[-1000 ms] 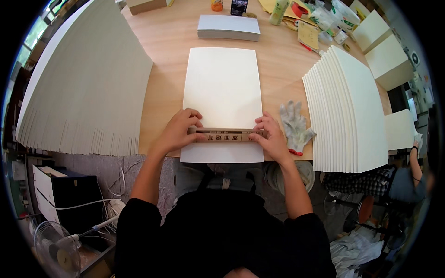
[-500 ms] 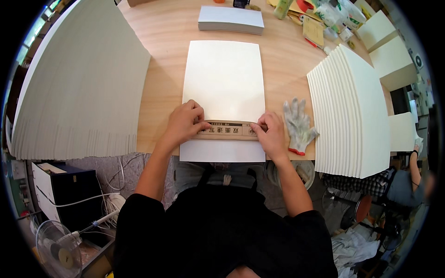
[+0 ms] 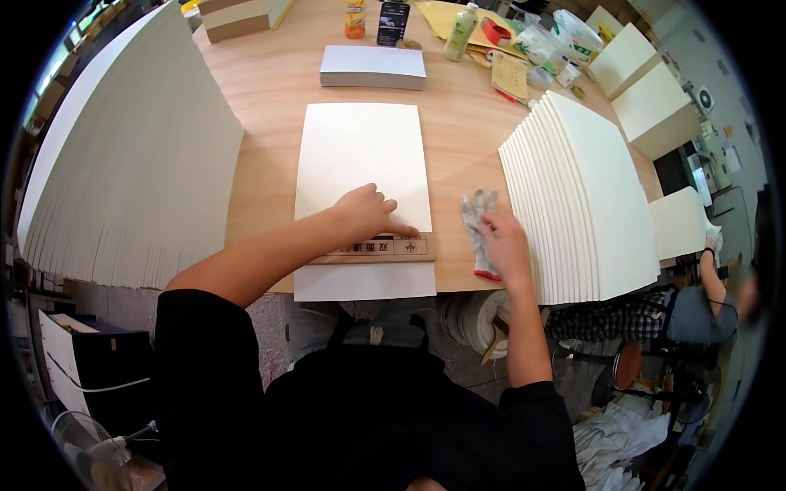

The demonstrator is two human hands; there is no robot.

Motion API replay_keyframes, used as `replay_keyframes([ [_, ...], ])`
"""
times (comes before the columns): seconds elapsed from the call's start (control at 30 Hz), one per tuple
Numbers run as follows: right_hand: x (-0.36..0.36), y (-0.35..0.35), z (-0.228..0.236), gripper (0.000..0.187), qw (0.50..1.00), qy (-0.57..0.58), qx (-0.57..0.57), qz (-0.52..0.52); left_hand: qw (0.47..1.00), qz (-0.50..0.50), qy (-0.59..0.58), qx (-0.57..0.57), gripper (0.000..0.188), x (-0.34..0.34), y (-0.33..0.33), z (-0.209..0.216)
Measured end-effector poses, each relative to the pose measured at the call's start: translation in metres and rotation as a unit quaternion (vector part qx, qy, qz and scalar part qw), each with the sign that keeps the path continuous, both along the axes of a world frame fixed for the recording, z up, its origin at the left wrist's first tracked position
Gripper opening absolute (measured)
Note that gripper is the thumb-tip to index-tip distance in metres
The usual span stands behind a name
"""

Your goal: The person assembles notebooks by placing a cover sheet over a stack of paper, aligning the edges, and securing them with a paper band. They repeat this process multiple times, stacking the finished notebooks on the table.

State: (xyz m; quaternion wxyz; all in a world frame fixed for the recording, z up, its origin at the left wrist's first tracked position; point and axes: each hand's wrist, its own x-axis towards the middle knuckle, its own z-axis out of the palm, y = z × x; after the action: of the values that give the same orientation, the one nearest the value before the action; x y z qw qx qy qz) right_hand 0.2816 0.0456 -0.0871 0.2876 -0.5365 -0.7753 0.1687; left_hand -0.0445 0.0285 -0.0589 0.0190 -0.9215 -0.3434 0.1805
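Observation:
A white sheet or board (image 3: pixel 360 155) lies before me, with a brown printed strip (image 3: pixel 372 249) across its near part. Beyond the strip's near side, a white sheet (image 3: pixel 364 282) reaches the table edge. My left hand (image 3: pixel 367 211) rests over the right half, thumb stretched along the strip, the other fingers loosely bent on the white surface. To the right, my right hand (image 3: pixel 506 244) is at a grey-white work glove (image 3: pixel 475 219) with a red cuff, thumb and fingers drawn together on its right side; part of the glove is covered.
Tall stacks of white boards stand left (image 3: pixel 131 155) and right (image 3: pixel 589 196). Farther back are a low paper stack (image 3: pixel 372 67), an orange bottle (image 3: pixel 354 18), a phone (image 3: pixel 393 23), a green bottle (image 3: pixel 461 33) and a white tub (image 3: pixel 577 37). A co-worker (image 3: pixel 700 315) is at right.
My left hand has crossed from the strip's left end to its right part. My right hand has left the strip and moved right onto the glove. The view has shifted.

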Motion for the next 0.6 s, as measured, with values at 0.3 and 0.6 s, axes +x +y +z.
replay_keyframes([
  [0.3, -0.064, -0.042, 0.0, 0.007, 0.933, -0.089, 0.176, 0.301, 0.998, 0.015, -0.011, -0.057, 0.096, -0.003, 0.006, 0.0],
  [0.6, -0.221, -0.095, -0.052, 0.044, 0.848, -0.058, 0.273, 0.45, 0.998, 0.037, -0.056, -0.021, 0.084, -0.001, 0.009, -0.024],
])
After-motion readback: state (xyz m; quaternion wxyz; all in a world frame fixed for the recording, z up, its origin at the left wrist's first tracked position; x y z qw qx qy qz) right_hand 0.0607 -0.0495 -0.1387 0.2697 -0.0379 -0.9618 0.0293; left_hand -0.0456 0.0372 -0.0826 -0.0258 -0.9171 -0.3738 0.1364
